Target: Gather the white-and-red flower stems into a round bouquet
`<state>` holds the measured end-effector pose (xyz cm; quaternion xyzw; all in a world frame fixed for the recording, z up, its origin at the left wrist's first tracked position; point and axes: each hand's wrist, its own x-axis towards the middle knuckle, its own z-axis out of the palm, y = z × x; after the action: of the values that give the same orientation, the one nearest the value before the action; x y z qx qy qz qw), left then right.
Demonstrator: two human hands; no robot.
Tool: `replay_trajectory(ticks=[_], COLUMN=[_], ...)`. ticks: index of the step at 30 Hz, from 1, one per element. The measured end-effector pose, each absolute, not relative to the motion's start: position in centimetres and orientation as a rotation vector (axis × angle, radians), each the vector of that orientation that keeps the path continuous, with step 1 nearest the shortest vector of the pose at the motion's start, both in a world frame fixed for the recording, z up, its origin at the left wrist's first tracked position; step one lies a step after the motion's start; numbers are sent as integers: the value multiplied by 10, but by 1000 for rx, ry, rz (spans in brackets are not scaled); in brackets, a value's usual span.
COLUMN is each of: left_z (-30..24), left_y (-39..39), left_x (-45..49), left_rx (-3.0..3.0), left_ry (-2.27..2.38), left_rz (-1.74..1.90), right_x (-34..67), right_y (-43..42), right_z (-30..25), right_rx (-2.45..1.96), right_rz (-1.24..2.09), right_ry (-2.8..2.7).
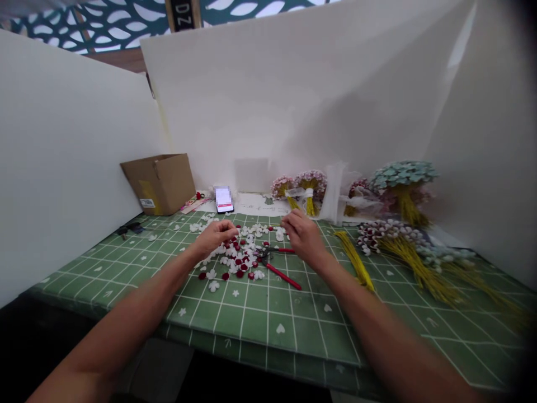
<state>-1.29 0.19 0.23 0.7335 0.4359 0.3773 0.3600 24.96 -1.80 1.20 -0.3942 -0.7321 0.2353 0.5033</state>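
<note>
My left hand (216, 235) is raised over the left side of a scatter of white flower pieces (230, 253), its thumb and fingers pinched together. Dark red round pieces (240, 273) lie mixed among them. Across from it, my right hand (305, 235) is also closed in a pinch, above the right edge of the scatter. What either hand holds, if anything, is too small to make out. Between and below my hands lie pliers (283, 276) with red handles, spread apart. A bundle of yellow stems (356, 262) rests to the right of my right hand.
A green checked cloth (268, 313) covers the table. At the back stand a cardboard box (161, 182), a lit phone (224, 200) and pink flower bunches (310, 184). Blue-green flowers (403, 174) and white-and-dark flower bunches (390, 235) fill the right. White panels (285, 112) enclose the table.
</note>
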Motion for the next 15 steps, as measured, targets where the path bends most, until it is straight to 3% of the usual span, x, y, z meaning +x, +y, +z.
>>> replay_trajectory(ticks=[4, 7, 11, 15], left_z=[5, 7, 8, 5], left_y=[4, 3, 0, 0], left_x=[-17, -19, -16, -14], left_rx=[2440, 2619, 2551, 2080], left_ry=[1273, 1196, 1144, 1043], left_rz=[1506, 1666, 1495, 946], right_x=[249, 251, 253, 256], right_y=[-12, -9, -7, -11], right_z=[2, -2, 1, 12], right_rx=[-989, -990, -996, -959], right_rz=[858, 965, 842, 581], right_ry=[-1835, -1859, -1795, -1738])
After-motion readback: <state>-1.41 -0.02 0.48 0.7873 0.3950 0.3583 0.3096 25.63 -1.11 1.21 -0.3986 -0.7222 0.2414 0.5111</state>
